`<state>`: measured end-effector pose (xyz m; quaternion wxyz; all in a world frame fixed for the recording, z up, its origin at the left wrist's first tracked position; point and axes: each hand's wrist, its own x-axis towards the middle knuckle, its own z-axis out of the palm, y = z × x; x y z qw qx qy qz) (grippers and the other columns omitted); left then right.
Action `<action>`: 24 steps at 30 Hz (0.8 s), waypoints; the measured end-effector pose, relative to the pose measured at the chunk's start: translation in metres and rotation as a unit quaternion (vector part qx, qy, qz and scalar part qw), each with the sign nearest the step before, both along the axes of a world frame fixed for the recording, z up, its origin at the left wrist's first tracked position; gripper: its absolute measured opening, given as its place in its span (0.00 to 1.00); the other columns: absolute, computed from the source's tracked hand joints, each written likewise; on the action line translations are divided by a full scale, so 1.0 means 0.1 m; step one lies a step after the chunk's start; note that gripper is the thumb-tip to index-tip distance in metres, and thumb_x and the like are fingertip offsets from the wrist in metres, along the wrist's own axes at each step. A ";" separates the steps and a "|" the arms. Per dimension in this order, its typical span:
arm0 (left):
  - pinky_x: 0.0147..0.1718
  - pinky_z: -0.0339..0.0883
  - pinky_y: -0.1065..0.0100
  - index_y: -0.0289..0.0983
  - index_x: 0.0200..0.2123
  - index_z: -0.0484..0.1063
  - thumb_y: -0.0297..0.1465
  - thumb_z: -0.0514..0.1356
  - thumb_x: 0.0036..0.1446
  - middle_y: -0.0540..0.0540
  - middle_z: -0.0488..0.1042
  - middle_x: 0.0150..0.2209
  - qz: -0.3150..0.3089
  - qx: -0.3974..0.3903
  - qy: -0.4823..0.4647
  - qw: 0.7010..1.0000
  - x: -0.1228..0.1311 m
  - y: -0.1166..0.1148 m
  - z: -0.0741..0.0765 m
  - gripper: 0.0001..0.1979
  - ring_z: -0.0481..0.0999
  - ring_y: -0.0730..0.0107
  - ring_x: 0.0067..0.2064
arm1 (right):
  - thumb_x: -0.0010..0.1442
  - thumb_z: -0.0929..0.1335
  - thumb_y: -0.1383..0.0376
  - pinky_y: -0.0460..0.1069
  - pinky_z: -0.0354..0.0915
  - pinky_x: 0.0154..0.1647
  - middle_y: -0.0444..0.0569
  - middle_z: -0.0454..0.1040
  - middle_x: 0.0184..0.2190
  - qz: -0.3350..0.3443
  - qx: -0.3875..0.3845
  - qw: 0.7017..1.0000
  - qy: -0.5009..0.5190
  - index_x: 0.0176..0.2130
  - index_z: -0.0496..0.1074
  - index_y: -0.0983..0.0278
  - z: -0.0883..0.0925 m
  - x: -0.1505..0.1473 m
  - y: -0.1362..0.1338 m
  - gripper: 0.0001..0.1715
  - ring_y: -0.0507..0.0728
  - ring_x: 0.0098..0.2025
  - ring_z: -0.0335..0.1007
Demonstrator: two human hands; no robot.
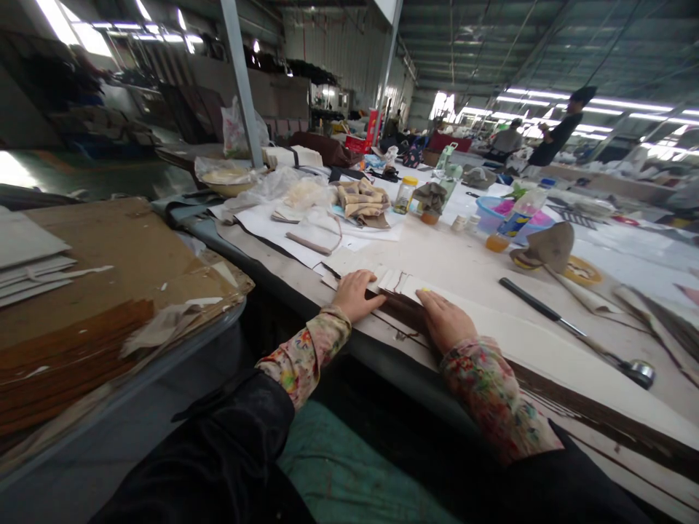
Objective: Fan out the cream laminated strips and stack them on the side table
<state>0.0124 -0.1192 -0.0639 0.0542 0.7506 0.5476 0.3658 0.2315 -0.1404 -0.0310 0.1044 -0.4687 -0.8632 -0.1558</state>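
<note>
A long stack of strips (524, 327), pale on top and brown along its near side, lies along the table's front edge. My left hand (356, 295) rests at the stack's left end, thumb held apart from the fingers. Farther right, my right hand (448, 320) lies over the near edge of the stack with its fingers stretched forward on top; its thumb is hidden. Between the hands, some short pale ends and a thin brown cord-like line show on the stack. A dark-handled hand tool with a round metal head (579, 331) lies beyond the strips.
On the left, a cardboard-topped surface (109, 240) carries pale sheets and brown strips. Across the table stand a yellow-lidded jar (405, 195), a blue basin (491, 212), a tilted bottle (516, 218) and folded cloth (363, 200). A metal post (243, 80) rises behind. People are in the background.
</note>
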 end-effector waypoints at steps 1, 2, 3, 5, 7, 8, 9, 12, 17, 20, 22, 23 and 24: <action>0.49 0.57 0.61 0.39 0.41 0.63 0.42 0.58 0.49 0.46 0.69 0.45 0.001 0.002 0.001 1.000 0.00 0.00 0.00 0.19 0.66 0.62 0.49 | 0.59 0.56 0.71 0.52 0.63 0.52 0.56 0.66 0.51 0.003 0.004 1.000 -0.007 0.53 0.62 0.71 -0.01 -0.01 0.01 0.23 0.59 0.53 0.62; 0.49 0.57 0.60 0.39 0.41 0.63 0.42 0.58 0.49 0.46 0.69 0.45 0.003 0.003 0.002 1.000 0.00 0.00 0.00 0.19 0.66 0.62 0.49 | 0.59 0.56 0.71 0.52 0.63 0.52 0.55 0.65 0.52 0.007 0.006 1.000 -0.014 0.53 0.62 0.71 -0.01 -0.02 0.02 0.23 0.59 0.53 0.62; 0.49 0.57 0.60 0.39 0.41 0.63 0.42 0.58 0.48 0.46 0.69 0.45 0.004 0.005 0.003 1.000 0.00 0.00 0.01 0.19 0.66 0.63 0.49 | 0.59 0.56 0.72 0.52 0.64 0.51 0.55 0.65 0.52 0.009 0.008 1.000 -0.020 0.53 0.62 0.71 -0.01 -0.03 0.02 0.23 0.58 0.53 0.62; 0.49 0.57 0.61 0.39 0.41 0.63 0.42 0.58 0.48 0.47 0.69 0.45 0.004 0.005 0.007 1.000 0.00 0.00 0.01 0.19 0.66 0.63 0.49 | 0.58 0.56 0.73 0.52 0.64 0.51 0.55 0.65 0.52 0.010 0.011 0.999 -0.033 0.53 0.61 0.71 -0.01 -0.06 0.04 0.23 0.58 0.53 0.62; 0.48 0.57 0.60 0.39 0.41 0.63 0.42 0.58 0.48 0.47 0.69 0.45 0.003 0.003 0.011 1.000 0.00 -0.01 0.02 0.19 0.66 0.63 0.48 | 0.58 0.56 0.74 0.51 0.64 0.51 0.55 0.65 0.52 0.006 0.006 0.999 -0.045 0.54 0.61 0.70 0.00 -0.08 0.05 0.24 0.58 0.53 0.62; 0.48 0.58 0.60 0.39 0.41 0.63 0.42 0.58 0.48 0.47 0.69 0.45 0.003 0.001 0.012 1.000 0.00 -0.01 0.02 0.19 0.66 0.63 0.48 | 0.58 0.56 0.74 0.51 0.64 0.51 0.55 0.65 0.52 0.002 0.002 0.999 -0.050 0.54 0.60 0.70 0.00 -0.10 0.06 0.24 0.58 0.53 0.62; 0.48 0.58 0.60 0.39 0.41 0.63 0.42 0.58 0.48 0.47 0.69 0.45 0.002 -0.001 0.012 1.000 0.00 -0.01 0.03 0.19 0.66 0.63 0.48 | 0.58 0.56 0.74 0.51 0.63 0.51 0.55 0.64 0.53 -0.001 -0.005 0.998 -0.055 0.54 0.60 0.70 0.01 -0.11 0.06 0.24 0.58 0.53 0.62; 0.49 0.58 0.59 0.39 0.42 0.64 0.42 0.58 0.48 0.47 0.69 0.45 -0.003 -0.009 0.011 1.000 -0.02 -0.01 0.05 0.20 0.66 0.62 0.48 | 0.59 0.56 0.74 0.51 0.63 0.52 0.54 0.64 0.53 -0.011 -0.023 0.998 -0.066 0.54 0.60 0.70 0.04 -0.13 0.07 0.24 0.58 0.53 0.61; 0.52 0.58 0.60 0.36 0.48 0.62 0.35 0.60 0.47 0.43 0.67 0.49 -0.075 -0.028 -0.013 0.997 -0.20 0.04 0.04 0.24 0.65 0.61 0.51 | 0.59 0.56 0.73 0.51 0.62 0.53 0.54 0.63 0.54 -0.017 -0.040 0.997 -0.065 0.55 0.59 0.69 0.05 -0.13 0.07 0.24 0.57 0.54 0.60; 0.53 0.58 0.63 0.34 0.46 0.65 0.28 0.58 0.47 0.41 0.68 0.48 -0.097 -0.019 -0.063 0.993 -0.31 0.07 0.02 0.19 0.66 0.65 0.51 | 0.59 0.55 0.73 0.51 0.62 0.53 0.53 0.64 0.53 -0.019 -0.042 0.997 -0.058 0.55 0.59 0.68 0.05 -0.12 0.06 0.24 0.56 0.54 0.60; 0.53 0.58 0.64 0.34 0.41 0.68 0.27 0.57 0.48 0.41 0.68 0.47 -0.093 -0.007 -0.089 0.992 -0.34 0.09 0.00 0.14 0.67 0.65 0.50 | 0.59 0.56 0.72 0.51 0.62 0.53 0.53 0.64 0.53 -0.022 -0.046 0.997 -0.052 0.55 0.60 0.68 0.07 -0.13 0.06 0.24 0.56 0.54 0.61; 0.53 0.59 0.63 0.34 0.39 0.69 0.27 0.56 0.48 0.41 0.69 0.46 -0.090 -0.003 -0.098 0.991 -0.34 0.09 -0.01 0.12 0.67 0.65 0.50 | 0.59 0.56 0.72 0.50 0.62 0.53 0.53 0.64 0.53 -0.024 -0.049 0.997 -0.049 0.54 0.60 0.67 0.08 -0.13 0.05 0.24 0.56 0.54 0.61; 0.52 0.59 0.63 0.35 0.37 0.69 0.27 0.57 0.48 0.41 0.69 0.46 -0.087 0.001 -0.104 0.991 -0.34 0.09 -0.02 0.10 0.67 0.65 0.49 | 0.59 0.56 0.71 0.50 0.62 0.53 0.53 0.64 0.53 -0.026 -0.053 0.997 -0.045 0.54 0.60 0.67 0.09 -0.14 0.05 0.24 0.56 0.54 0.61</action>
